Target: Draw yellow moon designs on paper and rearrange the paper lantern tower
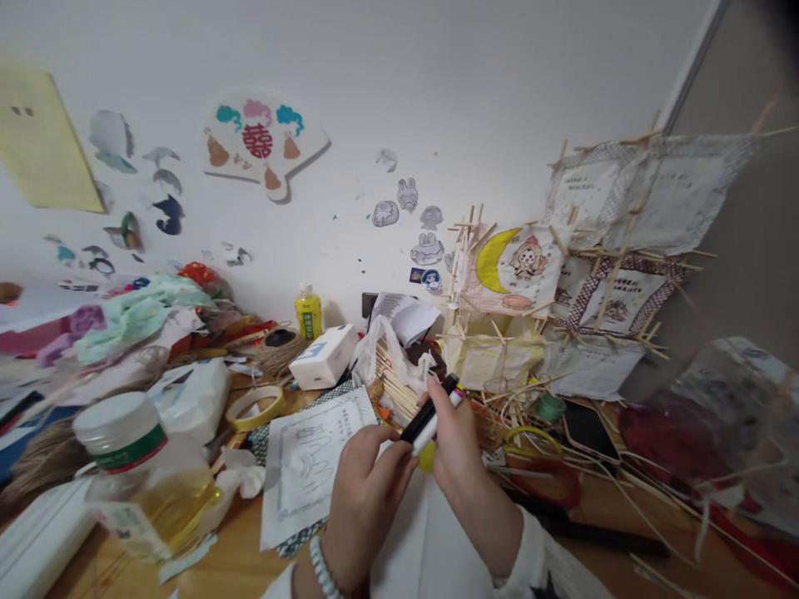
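A black marker pen (428,411) and a white marker pen (427,436) lie side by side, tilted, between my two hands above the desk. My left hand (368,478) is closed with thumb and fingers at their lower ends. Around their upper part my right hand (460,445) is closed, the thumb along the white pen. Under my hands lies a blank white paper sheet (428,537). To the left of it is a sheet with a line drawing (305,466), resting on checked cloth. Thin wooden sticks (396,391) in a plastic bag are just behind the pens.
A jar of yellow liquid (146,482), tape roll (255,408), tissue pack (325,356) and yellow-capped drink bottle (308,312) crowd the left and back. A stick frame with drawings (524,266) leans at the wall. A phone (590,430) and loose cords lie right.
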### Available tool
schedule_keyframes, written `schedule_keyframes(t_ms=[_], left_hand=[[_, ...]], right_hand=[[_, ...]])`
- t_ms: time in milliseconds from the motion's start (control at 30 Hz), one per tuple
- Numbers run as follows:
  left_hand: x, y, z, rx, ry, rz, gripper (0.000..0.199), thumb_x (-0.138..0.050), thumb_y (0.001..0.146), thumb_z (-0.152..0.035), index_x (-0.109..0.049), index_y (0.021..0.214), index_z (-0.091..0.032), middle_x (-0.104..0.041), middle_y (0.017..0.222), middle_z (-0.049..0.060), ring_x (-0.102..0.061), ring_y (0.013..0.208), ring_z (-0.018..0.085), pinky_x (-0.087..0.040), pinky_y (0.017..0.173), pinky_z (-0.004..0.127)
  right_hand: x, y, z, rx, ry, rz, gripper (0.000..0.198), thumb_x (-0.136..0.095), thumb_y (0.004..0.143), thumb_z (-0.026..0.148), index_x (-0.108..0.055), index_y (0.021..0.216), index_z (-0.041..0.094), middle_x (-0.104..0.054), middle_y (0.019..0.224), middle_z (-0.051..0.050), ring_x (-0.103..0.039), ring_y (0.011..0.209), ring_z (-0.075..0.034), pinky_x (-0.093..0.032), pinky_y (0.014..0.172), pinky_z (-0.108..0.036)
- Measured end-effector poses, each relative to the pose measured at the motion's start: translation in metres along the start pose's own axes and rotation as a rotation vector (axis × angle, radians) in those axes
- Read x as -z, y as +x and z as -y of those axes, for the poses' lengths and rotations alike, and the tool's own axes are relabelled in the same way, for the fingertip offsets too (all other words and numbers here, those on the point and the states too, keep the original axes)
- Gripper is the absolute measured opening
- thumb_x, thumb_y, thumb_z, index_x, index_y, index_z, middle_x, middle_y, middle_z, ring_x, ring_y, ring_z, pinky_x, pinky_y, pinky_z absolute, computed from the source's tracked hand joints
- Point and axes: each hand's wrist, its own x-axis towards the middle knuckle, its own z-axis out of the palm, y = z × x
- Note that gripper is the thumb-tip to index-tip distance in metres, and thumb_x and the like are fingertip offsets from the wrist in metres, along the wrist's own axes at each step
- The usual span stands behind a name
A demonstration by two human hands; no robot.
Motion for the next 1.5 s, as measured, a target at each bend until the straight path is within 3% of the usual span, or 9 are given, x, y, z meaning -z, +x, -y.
schedule_keyframes(t_ms=[133, 300, 600, 933, 1200, 1333, 1500], left_hand=[[0.001, 0.000, 0.001, -0.007, 0.032, 0.039, 0.012, -0.048, 0.087, -0.013, -0.057, 0.081, -0.018, -0.059, 0.086, 0.006, -0.055, 0.079, 0.018, -0.047, 0.068, 0.031], [-0.002, -0.001, 0.002, -0.129, 0.134, 0.106, 0.017, -0.041, 0.091, -0.015, -0.057, 0.084, -0.014, -0.058, 0.080, 0.007, -0.050, 0.072, 0.020, -0.043, 0.063, 0.034], [-0.005, -0.003, -0.006, -0.272, 0.233, 0.104, 0.035, -0.025, 0.093, -0.008, -0.058, 0.083, -0.013, -0.053, 0.076, 0.007, -0.045, 0.069, 0.019, -0.045, 0.064, 0.035], [-0.013, -0.012, -0.003, -0.200, 0.076, 0.112, 0.035, -0.025, 0.094, -0.010, -0.052, 0.073, -0.014, -0.051, 0.072, 0.006, -0.044, 0.066, 0.017, -0.045, 0.055, 0.028], [-0.011, -0.007, 0.005, -0.242, 0.042, 0.058, 0.037, -0.025, 0.095, -0.011, -0.049, 0.067, -0.016, -0.050, 0.069, 0.006, -0.042, 0.064, 0.017, -0.041, 0.053, 0.027], [-0.010, -0.008, 0.005, -0.112, -0.059, 0.103, 0.030, -0.032, 0.094, -0.012, -0.049, 0.070, -0.016, -0.051, 0.071, 0.004, -0.045, 0.064, 0.016, -0.042, 0.054, 0.026], [-0.009, -0.010, 0.001, -0.011, -0.128, 0.129, 0.018, -0.039, 0.090, -0.008, -0.053, 0.082, -0.016, -0.052, 0.076, 0.004, -0.050, 0.070, 0.016, -0.046, 0.061, 0.027]], right_hand=[[-0.003, -0.005, -0.004, -0.043, -0.021, -0.059, 0.034, -0.063, 0.069, 0.051, -0.056, 0.076, 0.018, -0.060, 0.060, 0.000, -0.058, 0.060, -0.017, -0.043, 0.054, -0.026], [-0.006, -0.013, 0.002, 0.035, -0.110, -0.045, 0.032, -0.064, 0.067, 0.048, -0.054, 0.075, 0.018, -0.062, 0.069, -0.002, -0.057, 0.067, -0.017, -0.045, 0.065, -0.028], [-0.006, -0.016, 0.002, 0.094, -0.199, -0.085, 0.028, -0.062, 0.071, 0.045, -0.054, 0.075, 0.019, -0.064, 0.069, -0.002, -0.057, 0.069, -0.018, -0.043, 0.067, -0.028], [-0.014, -0.028, 0.005, 0.069, -0.195, -0.109, 0.030, -0.061, 0.072, 0.049, -0.052, 0.075, 0.020, -0.064, 0.072, -0.004, -0.057, 0.070, -0.019, -0.044, 0.068, -0.028], [-0.015, -0.033, -0.001, 0.028, -0.124, -0.061, 0.031, -0.061, 0.073, 0.047, -0.055, 0.083, 0.018, -0.065, 0.081, -0.006, -0.058, 0.078, -0.019, -0.044, 0.075, -0.028], [-0.014, -0.027, -0.006, 0.038, -0.106, -0.045, 0.031, -0.062, 0.073, 0.046, -0.056, 0.082, 0.017, -0.066, 0.081, -0.006, -0.059, 0.078, -0.019, -0.045, 0.074, -0.029], [-0.012, -0.016, -0.005, 0.045, -0.032, -0.156, 0.035, -0.064, 0.070, 0.045, -0.058, 0.087, 0.014, -0.068, 0.084, -0.008, -0.061, 0.080, -0.021, -0.045, 0.073, -0.030]])
